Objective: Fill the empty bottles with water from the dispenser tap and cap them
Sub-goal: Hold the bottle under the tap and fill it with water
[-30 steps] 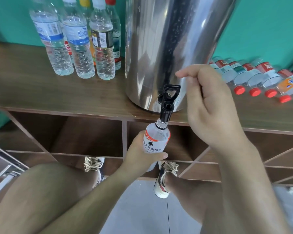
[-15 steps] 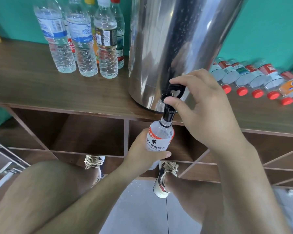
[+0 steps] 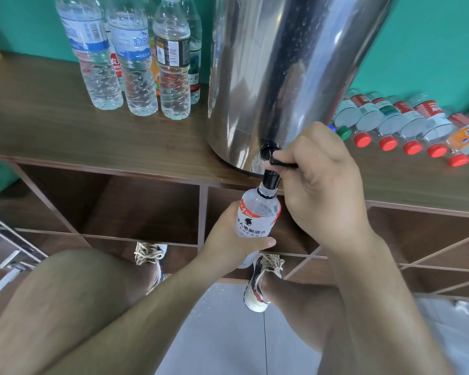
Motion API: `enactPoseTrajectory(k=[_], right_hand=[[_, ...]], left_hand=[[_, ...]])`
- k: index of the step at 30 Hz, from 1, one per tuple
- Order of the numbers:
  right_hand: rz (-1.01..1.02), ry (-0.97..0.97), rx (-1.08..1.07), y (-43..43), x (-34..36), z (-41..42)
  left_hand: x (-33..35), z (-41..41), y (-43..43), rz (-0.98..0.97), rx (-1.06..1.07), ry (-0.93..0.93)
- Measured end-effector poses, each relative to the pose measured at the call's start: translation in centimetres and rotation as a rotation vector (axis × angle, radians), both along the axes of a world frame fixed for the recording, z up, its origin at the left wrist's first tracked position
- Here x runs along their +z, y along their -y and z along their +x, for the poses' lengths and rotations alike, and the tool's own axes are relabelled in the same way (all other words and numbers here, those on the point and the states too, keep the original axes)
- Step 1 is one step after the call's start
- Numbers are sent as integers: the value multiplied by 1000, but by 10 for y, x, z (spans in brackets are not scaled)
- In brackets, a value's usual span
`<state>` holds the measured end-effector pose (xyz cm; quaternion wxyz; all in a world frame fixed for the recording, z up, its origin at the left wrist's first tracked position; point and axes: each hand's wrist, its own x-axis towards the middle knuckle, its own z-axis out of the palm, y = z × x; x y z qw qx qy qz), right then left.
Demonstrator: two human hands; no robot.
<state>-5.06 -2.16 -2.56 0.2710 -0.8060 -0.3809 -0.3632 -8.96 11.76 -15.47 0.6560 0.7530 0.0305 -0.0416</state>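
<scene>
A steel water dispenser [image 3: 282, 71] stands on the wooden shelf top [image 3: 52, 125]. Its black tap [image 3: 271, 174] juts out over the front edge. My left hand [image 3: 228, 242] grips a clear bottle [image 3: 256, 220] with a white and orange label, uncapped, its mouth right under the tap spout. My right hand [image 3: 320, 185] has its fingers curled round the black tap lever [image 3: 282, 163], which lies pulled down toward me. Whether water flows cannot be seen.
Several capped bottles [image 3: 136, 63] holding water stand upright left of the dispenser. Several bottles with red caps [image 3: 406, 125] lie on their sides at the right. Open cubby shelves [image 3: 136, 209] sit below; my knees and shoes are over the tiled floor [image 3: 228, 334].
My right hand came down from above the tap, took hold of the lever and pulled it down. The left hand kept the bottle under the spout.
</scene>
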Motion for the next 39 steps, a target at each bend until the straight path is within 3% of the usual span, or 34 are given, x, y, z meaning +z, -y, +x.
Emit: enactPoseTrajectory(k=[15,22,32,35,39], right_hand=[[-36,-42,16,9,-22,-4],[92,-153,16,3,-23,-10],[348,-32,-6,9,-26,-9],[485,-183,-51,16,-24,-5],[707,-703,-215,18,-19,0]], left_hand=[[0,0,2,-60,1,25],[2,-1,3,-29,-9,50],[-3,0,2,-32,3,6],[-2,1,2,-33,-5,-14],[-2,1,2,-24,-12,-26]])
